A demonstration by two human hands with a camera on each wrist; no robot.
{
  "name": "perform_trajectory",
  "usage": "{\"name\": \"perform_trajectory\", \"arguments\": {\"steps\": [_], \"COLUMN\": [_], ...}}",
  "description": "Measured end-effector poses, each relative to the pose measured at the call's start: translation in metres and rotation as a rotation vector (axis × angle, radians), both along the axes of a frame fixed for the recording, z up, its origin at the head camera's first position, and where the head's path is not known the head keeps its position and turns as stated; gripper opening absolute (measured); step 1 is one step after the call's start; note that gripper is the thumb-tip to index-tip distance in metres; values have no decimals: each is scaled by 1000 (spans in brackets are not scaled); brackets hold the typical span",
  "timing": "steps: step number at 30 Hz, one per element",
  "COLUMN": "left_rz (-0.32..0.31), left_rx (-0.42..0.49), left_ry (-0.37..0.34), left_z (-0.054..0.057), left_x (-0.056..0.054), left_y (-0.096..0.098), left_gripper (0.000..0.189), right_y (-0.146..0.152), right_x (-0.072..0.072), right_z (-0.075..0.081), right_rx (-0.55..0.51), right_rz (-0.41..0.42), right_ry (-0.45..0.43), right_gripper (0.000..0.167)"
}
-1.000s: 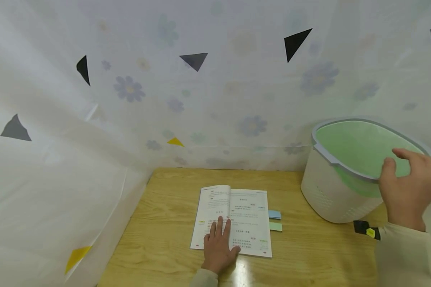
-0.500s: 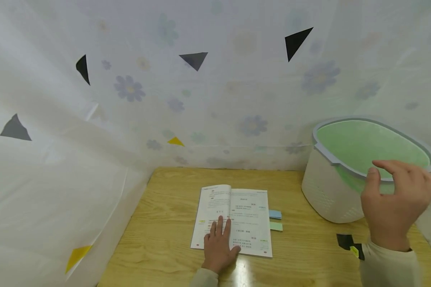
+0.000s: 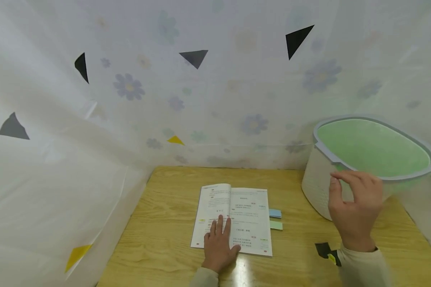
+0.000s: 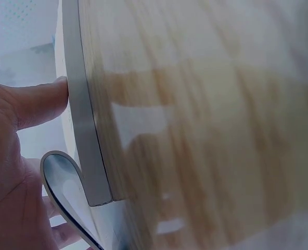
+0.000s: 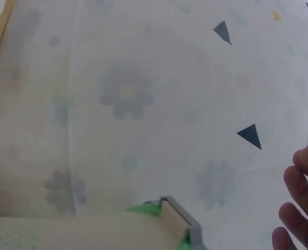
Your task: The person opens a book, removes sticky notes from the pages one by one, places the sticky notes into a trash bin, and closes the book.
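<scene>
An open book [image 3: 253, 223] with printed pages lies on the wooden table. My left hand [image 3: 219, 245] rests flat on its lower middle, fingers extended across both pages. In the left wrist view, the thumb [image 4: 42, 104] meets the edge of the book [image 4: 81, 130], and a page bends in a loop beside the fingers. In the air to the right of the book is my right hand [image 3: 355, 207], its thumb and index fingertips close together and nothing visible in it. It overlaps the front of a white basket [image 3: 316, 187] with a grey rim and green inside.
Blue tabs [image 3: 275, 214] and a green tab [image 3: 276, 226] stick out from the book's right edge. White flowered sheeting [image 3: 208, 103] with triangular patches rises behind and to the left of the wooden table [image 3: 158, 223].
My right hand has moved left and slightly down from over the basket's rim toward the book, with thumb and index coming closer together. My left hand has stayed on the pages.
</scene>
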State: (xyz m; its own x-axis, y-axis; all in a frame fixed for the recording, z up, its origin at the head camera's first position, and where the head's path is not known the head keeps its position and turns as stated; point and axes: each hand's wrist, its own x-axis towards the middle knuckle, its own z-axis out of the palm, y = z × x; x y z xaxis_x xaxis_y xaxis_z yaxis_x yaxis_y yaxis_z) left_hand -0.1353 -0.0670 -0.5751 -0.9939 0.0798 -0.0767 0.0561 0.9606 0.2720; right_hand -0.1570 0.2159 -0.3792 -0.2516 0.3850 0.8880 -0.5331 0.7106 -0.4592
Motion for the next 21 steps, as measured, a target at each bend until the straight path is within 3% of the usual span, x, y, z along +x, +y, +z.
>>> {"name": "perform_trajectory", "arguments": {"steps": [7,16,21], "left_rz": [-5,-4,-6], "left_rx": [17,1,3], "left_ry": [-4,19,13], "left_z": [0,-2,-2], "left_x": [0,-2,-1], "left_y": [1,0,-1], "left_gripper": [88,88,89], "right_y": [-7,-14,-23], "right_x": [-8,-19,-22], "right_z": [-36,-71,-100], "right_rx": [123,203,229], "right_rz": [128,201,222], "right_ry": [-119,-223,-423], "right_gripper": [12,10,13]}}
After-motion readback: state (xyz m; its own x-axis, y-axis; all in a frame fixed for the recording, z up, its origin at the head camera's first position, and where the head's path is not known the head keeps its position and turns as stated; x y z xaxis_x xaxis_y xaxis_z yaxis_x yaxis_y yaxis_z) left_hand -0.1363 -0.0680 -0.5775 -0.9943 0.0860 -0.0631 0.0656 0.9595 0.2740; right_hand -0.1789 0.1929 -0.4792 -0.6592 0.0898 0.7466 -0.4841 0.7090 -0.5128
